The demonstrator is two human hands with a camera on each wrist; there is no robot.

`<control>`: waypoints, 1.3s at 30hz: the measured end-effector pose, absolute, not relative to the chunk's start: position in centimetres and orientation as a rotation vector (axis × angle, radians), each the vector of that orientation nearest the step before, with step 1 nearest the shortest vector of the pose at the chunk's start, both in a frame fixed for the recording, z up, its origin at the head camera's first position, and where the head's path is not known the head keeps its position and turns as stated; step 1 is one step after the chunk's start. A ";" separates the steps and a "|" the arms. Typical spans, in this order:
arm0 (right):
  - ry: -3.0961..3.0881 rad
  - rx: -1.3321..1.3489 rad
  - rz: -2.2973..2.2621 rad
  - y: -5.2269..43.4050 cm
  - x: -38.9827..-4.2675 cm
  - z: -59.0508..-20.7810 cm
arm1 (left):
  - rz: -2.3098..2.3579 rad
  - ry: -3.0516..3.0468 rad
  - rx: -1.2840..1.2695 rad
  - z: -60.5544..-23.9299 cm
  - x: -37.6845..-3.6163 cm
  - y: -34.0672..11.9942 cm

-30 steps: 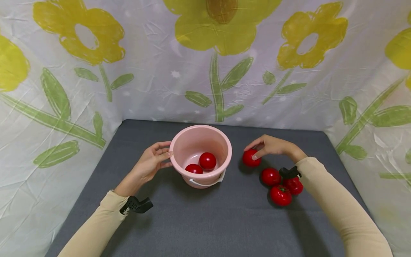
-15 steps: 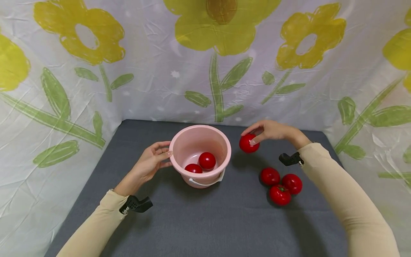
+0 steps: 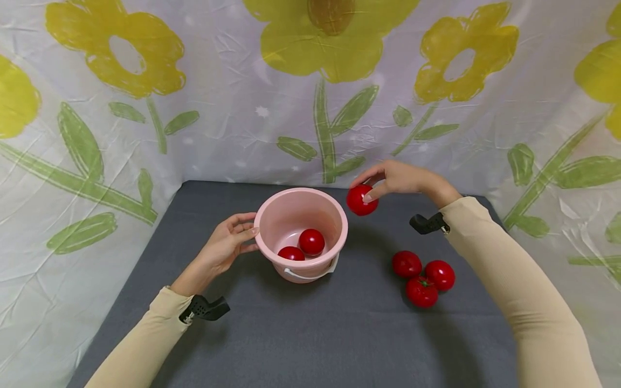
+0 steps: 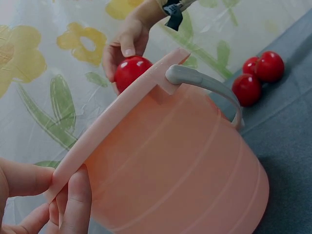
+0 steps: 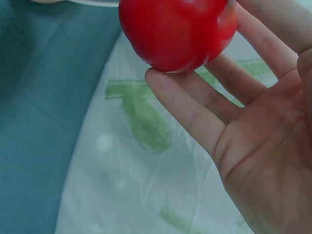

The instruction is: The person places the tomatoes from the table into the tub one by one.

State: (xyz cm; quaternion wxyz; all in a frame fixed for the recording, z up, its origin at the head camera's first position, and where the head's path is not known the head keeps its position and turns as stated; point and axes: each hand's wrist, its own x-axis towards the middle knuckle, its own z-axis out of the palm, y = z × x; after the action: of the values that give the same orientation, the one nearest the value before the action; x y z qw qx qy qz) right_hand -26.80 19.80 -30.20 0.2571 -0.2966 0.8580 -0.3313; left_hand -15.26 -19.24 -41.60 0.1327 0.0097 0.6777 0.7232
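A: Red and shiny, that tomato is up in the air. The right hand pinches it with the fingertips and thumb, just past the far right edge of the pink bucket.

B: What does the camera on the head show that the others miss?

A: It looks down into the bucket. Two tomatoes lie at the bottom, touching each other. The left wrist camera sees only the outside wall of the bucket, so those two are hidden there.

B: And what does the left wrist camera show?

A: The grey handle hangs down the side of the bucket. Past the rim you see the held tomato and three tomatoes bunched on the grey table.

B: Which way does the bucket point?

A: It stands straight up, with its open mouth to the top. The held tomato is round, so I cannot tell which way it points.

B: How does the left hand hold?

A: Its thumb and fingers curl on the near left rim and pinch it.

B: And the right wrist camera?

A: It is very close. The fingers are only a little bent, and the tomato sits at their tips, not in the palm.
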 end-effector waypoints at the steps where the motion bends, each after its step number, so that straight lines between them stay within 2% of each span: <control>1: 2.325 -0.814 -0.897 19.6 -26.8 -30.0 | 2.099 1.966 0.022 -41.6 -15.3 -19.2; 23: 2.272 -0.907 -0.851 13.5 -27.0 -28.8 | 2.083 1.987 0.014 -41.8 -15.3 -19.3; 39: 2.161 -1.024 -0.859 9.0 -27.3 -29.5 | 2.106 1.959 0.055 -41.7 -15.2 -19.4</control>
State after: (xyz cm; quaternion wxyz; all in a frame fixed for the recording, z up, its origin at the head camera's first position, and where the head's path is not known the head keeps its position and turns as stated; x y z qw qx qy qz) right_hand -27.32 9.02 -29.47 0.2960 -0.3850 0.8123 -0.3230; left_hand -15.18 -19.45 -41.69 0.1318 0.0191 0.6750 0.7257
